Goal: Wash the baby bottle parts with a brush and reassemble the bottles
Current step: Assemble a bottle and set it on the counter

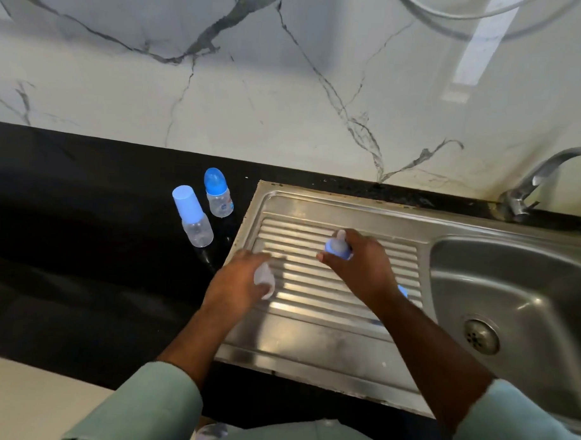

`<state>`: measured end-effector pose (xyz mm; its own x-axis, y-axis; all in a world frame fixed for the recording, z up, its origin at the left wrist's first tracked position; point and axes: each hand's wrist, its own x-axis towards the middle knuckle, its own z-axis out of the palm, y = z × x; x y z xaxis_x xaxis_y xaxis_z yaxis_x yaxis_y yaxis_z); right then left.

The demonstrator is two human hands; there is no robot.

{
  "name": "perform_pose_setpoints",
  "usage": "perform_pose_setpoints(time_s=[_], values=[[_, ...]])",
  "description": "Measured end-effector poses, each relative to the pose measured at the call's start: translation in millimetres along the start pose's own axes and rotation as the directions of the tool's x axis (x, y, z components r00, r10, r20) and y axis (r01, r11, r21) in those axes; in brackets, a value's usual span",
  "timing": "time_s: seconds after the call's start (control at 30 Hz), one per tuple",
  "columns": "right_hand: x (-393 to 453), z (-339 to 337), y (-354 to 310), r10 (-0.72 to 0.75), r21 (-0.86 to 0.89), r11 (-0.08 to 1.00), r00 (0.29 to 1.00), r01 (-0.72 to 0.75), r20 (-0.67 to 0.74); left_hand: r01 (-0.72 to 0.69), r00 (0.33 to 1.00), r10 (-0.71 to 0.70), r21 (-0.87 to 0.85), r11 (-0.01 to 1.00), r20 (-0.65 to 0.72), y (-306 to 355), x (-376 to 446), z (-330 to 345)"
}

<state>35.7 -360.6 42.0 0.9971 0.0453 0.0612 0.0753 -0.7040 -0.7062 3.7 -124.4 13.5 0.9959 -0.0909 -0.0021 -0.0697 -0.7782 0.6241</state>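
Observation:
Over the ribbed steel drainboard (312,322), my right hand (360,265) grips a blue collar with a clear teat (338,246), the teat pointing up and away. My left hand (241,280) holds a clear plastic piece (265,280), probably a bottle body or cap, at the drainboard's left edge. Two assembled baby bottles stand on the black counter to the left: one with a tall pale-blue cap (192,216), and behind it a shorter one with a rounded blue cap (217,192). A bit of blue (402,291) shows from behind my right wrist.
The sink basin (510,293) with its drain (481,335) lies to the right, and a chrome tap (541,179) stands at the back right. A black counter (67,245) stretches left. A white marble wall rises behind.

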Motion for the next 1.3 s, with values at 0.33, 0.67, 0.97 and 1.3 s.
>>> perform_pose_setpoints(time_s=[0.33, 0.67, 0.97, 1.3], values=[[-5, -33, -21, -0.099, 0.083, 0.989, 0.969, 0.12, -0.224, -0.13, 0.987, 0.152, -0.299, 0.945, 0.05, 48, 59, -41], [-12, -33, -18, 0.011, 0.634, 0.765, 0.981, 0.116, -0.192, 0.206, 0.963, -0.266, -0.766, 0.609, 0.048, 55, 37, -28], [-18, -29, -32, -0.182, 0.728, 0.684, 0.977, 0.046, 0.109, 0.439, 0.879, -0.301, -0.875, 0.206, 0.37, 47, -3, -38], [-30, -17, -54, -0.483, 0.343, 0.824, 0.875, 0.45, 0.014, 0.537, 0.837, -0.368, -0.731, 0.421, 0.404, 41, 3, -77]])
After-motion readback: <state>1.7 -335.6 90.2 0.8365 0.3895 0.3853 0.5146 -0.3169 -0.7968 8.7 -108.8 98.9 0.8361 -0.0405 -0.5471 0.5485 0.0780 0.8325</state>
